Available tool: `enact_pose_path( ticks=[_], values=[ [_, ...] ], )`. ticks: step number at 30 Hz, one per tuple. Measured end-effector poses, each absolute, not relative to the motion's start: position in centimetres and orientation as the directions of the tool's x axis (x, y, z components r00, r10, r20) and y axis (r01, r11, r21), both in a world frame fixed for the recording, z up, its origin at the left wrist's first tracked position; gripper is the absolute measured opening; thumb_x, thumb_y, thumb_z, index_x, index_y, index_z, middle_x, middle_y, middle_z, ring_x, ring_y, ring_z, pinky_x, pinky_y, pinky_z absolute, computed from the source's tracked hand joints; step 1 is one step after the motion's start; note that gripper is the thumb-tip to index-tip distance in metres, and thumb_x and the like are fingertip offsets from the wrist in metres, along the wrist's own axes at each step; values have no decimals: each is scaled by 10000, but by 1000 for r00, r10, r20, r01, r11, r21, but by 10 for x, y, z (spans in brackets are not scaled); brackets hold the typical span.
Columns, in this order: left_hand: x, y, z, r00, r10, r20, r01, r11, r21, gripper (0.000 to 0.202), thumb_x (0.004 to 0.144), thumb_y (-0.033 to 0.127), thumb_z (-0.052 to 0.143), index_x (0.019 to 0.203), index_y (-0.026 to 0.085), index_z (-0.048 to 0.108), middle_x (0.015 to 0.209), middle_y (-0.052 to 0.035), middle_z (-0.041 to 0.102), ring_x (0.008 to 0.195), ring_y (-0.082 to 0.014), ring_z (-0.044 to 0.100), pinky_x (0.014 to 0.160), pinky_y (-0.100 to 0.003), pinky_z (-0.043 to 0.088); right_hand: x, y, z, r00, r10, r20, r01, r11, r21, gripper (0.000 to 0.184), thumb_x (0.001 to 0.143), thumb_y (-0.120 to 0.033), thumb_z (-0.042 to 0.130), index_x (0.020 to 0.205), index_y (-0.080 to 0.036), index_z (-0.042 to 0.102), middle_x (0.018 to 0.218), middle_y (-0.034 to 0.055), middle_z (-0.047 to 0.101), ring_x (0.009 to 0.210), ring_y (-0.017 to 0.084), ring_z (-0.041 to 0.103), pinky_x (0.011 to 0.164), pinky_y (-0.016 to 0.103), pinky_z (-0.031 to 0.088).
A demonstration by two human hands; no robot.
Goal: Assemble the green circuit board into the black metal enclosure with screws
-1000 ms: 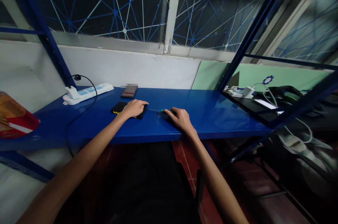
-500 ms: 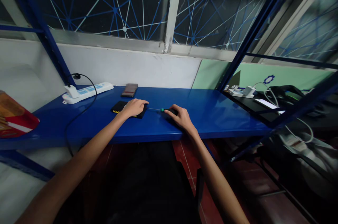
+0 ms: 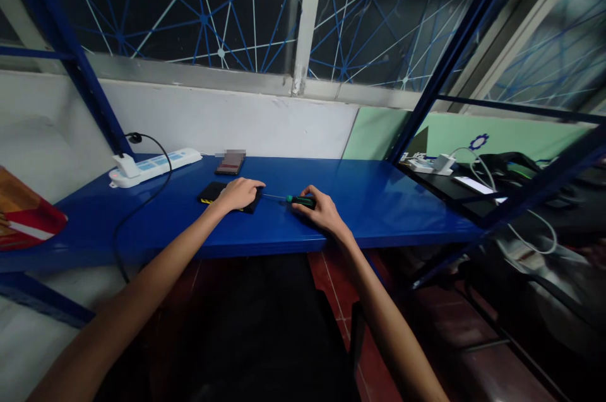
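Observation:
A flat black box (image 3: 211,190) with yellow marks along its front edge lies on the blue desk. My left hand (image 3: 238,192) rests over its right part, holding it down, with the index finger reaching past the right edge. My right hand (image 3: 322,208) holds a screwdriver (image 3: 303,201) with a black and green handle, thumb on the near side and fingers on the far side. Its thin shaft lies almost level and points left at the box's right edge. The tip is too small to make out near my left fingers.
Behind the box lies a dark phone-like slab (image 3: 231,163), partly blurred. A white power strip (image 3: 161,167) with a black cable (image 3: 156,194) stands at left, near a red packet (image 3: 31,212). At right are a lit phone (image 3: 478,188), chargers and cables. Blue posts frame the desk (image 3: 379,200).
My right fingers have loosened and shifted around the handle, so more of it shows. My left hand and the box keep their places. The view has shifted slightly.

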State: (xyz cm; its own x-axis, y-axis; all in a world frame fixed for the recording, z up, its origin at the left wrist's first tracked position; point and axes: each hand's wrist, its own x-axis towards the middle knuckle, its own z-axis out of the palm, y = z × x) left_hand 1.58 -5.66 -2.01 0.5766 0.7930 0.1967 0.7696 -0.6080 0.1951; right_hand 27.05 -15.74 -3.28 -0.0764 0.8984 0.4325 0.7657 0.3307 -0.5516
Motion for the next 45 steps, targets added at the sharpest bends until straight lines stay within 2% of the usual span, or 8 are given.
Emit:
enact_pose_path(
  ticks=[7, 10, 14, 19, 23, 26, 34, 45],
  values=[
    [16, -57, -20, 574, 796, 194, 775, -604, 185, 492, 898, 265, 316, 1281, 264, 625, 1273, -17, 649, 1153, -252, 603, 929, -339, 481, 266, -159, -29, -32, 906, 422, 828, 260, -497, 524, 867, -663, 461, 650, -199, 569, 566, -17, 509, 543, 122, 426, 536, 256, 238],
    [16, -58, -19, 575, 796, 190, 775, -604, 185, 496, 899, 262, 311, 1285, 257, 622, 1283, -20, 643, 1165, -252, 595, 940, -344, 477, 265, -159, -28, -42, 911, 411, 814, 270, -515, 491, 872, -657, 455, 742, -207, 599, 572, -27, 516, 531, 121, 424, 537, 253, 247],
    [17, -59, -18, 570, 800, 186, 782, -598, 177, 497, 894, 257, 316, 1281, 250, 626, 1275, -29, 647, 1154, -254, 602, 937, -344, 478, 267, -160, -30, -73, 902, 426, 772, 321, -549, 391, 788, -570, 628, 989, -239, 572, 695, -41, 595, 578, 127, 472, 563, 238, 291],
    [16, -57, -19, 585, 788, 191, 762, -615, 203, 503, 899, 257, 301, 1284, 235, 624, 1290, -39, 638, 1154, -265, 600, 927, -363, 485, 268, -160, -30, -55, 886, 460, 767, 332, -548, 346, 817, -560, 603, 893, -222, 602, 723, -13, 633, 614, 135, 518, 569, 241, 302],
    [16, -56, -21, 582, 789, 198, 759, -614, 215, 496, 890, 267, 322, 1279, 243, 629, 1300, -30, 632, 1166, -268, 590, 956, -375, 472, 265, -160, -28, -15, 892, 452, 846, 252, -470, 506, 866, -645, 483, 726, -191, 655, 609, 11, 590, 570, 137, 494, 548, 260, 270],
    [16, -58, -19, 572, 797, 194, 769, -603, 213, 496, 893, 272, 319, 1281, 247, 628, 1286, -30, 641, 1159, -270, 595, 935, -364, 481, 264, -160, -27, 1, 898, 440, 842, 237, -485, 568, 880, -664, 437, 659, -183, 643, 553, -1, 532, 542, 126, 456, 531, 262, 247],
    [16, -58, -19, 542, 819, 186, 795, -572, 203, 544, 919, 294, 292, 1410, 180, 496, 1354, -65, 587, 1207, -283, 567, 964, -376, 456, 265, -158, -29, 92, 872, 481, 820, 208, -533, 539, 900, -638, 425, 658, -185, 587, 584, -8, 527, 554, 117, 433, 538, 253, 247],
    [12, -49, -23, 629, 760, 165, 720, -649, 245, 552, 900, 266, 294, 1418, 268, 484, 1373, 10, 570, 1251, -228, 542, 1037, -345, 411, 265, -155, -31, 99, 880, 464, 861, 158, -484, 526, 899, -644, 423, 663, -201, 583, 593, 16, 571, 555, 141, 478, 538, 258, 258]
  ],
)
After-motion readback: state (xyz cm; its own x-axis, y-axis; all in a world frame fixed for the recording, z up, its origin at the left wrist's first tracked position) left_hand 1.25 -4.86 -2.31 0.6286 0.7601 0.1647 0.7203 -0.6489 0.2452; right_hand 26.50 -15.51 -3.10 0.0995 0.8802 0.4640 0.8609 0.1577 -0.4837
